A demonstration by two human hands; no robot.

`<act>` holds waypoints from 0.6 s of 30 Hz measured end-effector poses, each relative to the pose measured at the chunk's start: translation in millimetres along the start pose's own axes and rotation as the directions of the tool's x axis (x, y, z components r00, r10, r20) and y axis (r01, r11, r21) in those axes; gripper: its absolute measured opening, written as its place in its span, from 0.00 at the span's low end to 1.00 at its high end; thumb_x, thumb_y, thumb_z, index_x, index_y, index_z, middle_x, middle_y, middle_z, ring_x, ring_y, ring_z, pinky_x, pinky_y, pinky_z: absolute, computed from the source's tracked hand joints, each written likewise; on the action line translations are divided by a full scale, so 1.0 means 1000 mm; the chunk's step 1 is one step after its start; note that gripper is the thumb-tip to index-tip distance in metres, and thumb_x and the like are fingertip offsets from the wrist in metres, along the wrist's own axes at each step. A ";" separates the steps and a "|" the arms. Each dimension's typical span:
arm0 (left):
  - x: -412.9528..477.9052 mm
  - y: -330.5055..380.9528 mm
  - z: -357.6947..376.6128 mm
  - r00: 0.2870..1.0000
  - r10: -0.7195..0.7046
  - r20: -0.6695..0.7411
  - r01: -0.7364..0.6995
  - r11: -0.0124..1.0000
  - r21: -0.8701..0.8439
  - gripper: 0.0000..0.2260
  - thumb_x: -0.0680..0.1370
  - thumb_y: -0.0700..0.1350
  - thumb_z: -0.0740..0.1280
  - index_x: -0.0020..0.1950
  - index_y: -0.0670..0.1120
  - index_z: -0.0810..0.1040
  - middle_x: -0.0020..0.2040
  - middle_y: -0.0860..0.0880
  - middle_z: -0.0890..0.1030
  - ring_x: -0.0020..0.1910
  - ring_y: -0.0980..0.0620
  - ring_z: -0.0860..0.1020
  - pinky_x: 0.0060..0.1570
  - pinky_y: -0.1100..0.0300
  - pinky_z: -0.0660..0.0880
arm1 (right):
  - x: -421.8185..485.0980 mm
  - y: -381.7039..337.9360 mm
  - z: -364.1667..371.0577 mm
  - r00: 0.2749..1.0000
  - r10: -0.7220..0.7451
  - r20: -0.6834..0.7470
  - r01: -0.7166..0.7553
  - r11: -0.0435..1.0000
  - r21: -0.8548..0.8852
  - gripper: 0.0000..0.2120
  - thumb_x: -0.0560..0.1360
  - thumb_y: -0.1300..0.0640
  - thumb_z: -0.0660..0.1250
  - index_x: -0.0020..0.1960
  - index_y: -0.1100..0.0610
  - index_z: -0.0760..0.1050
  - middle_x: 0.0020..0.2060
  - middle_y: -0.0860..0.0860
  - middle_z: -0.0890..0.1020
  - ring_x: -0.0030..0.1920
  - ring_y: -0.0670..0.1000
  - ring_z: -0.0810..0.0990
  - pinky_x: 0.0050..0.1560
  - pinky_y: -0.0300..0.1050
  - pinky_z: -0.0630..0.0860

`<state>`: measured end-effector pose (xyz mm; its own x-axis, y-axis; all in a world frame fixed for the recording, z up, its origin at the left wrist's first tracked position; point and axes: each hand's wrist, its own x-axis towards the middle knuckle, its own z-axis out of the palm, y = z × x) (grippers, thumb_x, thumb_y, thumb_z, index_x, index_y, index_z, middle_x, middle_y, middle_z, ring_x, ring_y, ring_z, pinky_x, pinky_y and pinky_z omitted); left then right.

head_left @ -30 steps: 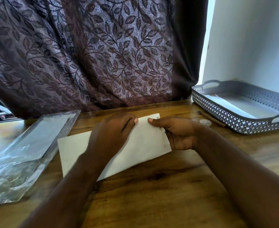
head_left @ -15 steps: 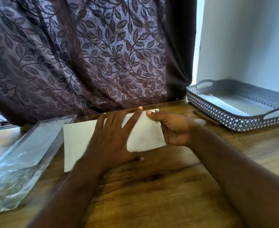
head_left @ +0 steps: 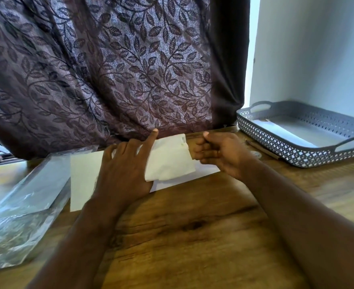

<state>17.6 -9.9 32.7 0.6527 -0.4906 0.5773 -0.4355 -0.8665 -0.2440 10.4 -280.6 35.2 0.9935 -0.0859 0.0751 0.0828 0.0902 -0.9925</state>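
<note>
A long white envelope (head_left: 84, 178) lies on the wooden table (head_left: 192, 236), running from left to right. My left hand (head_left: 126, 170) rests flat on its middle with the fingers spread and the index finger pointing toward the curtain. A smaller folded white paper (head_left: 169, 161) lies on top of the envelope's right half, slightly creased. My right hand (head_left: 217, 153) has its fingers curled and pinches the right edge of this folded paper. A ring shows on one of its fingers.
A clear plastic sleeve (head_left: 26, 205) lies at the left of the table. A grey perforated tray (head_left: 292, 157) with handles stands at the back right, with a pen (head_left: 263, 150) in front of it. A dark leaf-patterned curtain (head_left: 119, 69) hangs behind the table.
My left hand went from pinching the envelope's top edge to lying flat on it. The folded paper now shows separately over the envelope's right half, held by my right hand.
</note>
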 end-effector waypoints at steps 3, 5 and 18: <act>0.000 -0.010 0.002 0.994 -0.106 -0.004 0.106 0.994 0.015 0.47 0.69 0.64 0.69 0.81 0.52 0.52 0.63 0.45 0.74 0.61 0.42 0.74 0.63 0.40 0.68 | 0.016 0.022 -0.011 0.955 -0.286 -0.072 0.152 0.686 -0.711 0.05 0.80 0.58 0.68 0.50 0.54 0.83 0.45 0.48 0.86 0.45 0.48 0.83 0.50 0.48 0.80; 0.000 -0.014 0.006 0.988 -0.156 0.014 0.156 0.988 0.014 0.48 0.68 0.66 0.70 0.81 0.52 0.51 0.64 0.44 0.74 0.63 0.41 0.73 0.64 0.38 0.68 | 0.021 0.030 -0.008 0.957 -0.290 0.028 0.175 0.494 -0.852 0.08 0.78 0.56 0.69 0.56 0.51 0.83 0.55 0.47 0.84 0.51 0.45 0.79 0.50 0.42 0.77; -0.002 -0.014 0.027 0.967 -0.244 0.075 0.245 0.969 -0.014 0.58 0.61 0.78 0.67 0.82 0.55 0.46 0.68 0.44 0.71 0.68 0.42 0.68 0.68 0.38 0.65 | 0.023 0.023 0.003 0.992 0.041 0.123 0.118 0.108 -0.987 0.34 0.68 0.26 0.67 0.65 0.45 0.73 0.62 0.51 0.75 0.62 0.55 0.73 0.61 0.56 0.74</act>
<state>38.9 0.7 14.2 0.7838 -0.2703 0.5592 -0.2706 -0.9590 -0.0842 35.1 -277.7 14.7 0.9981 0.0404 0.0459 0.0486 -0.9798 -0.1942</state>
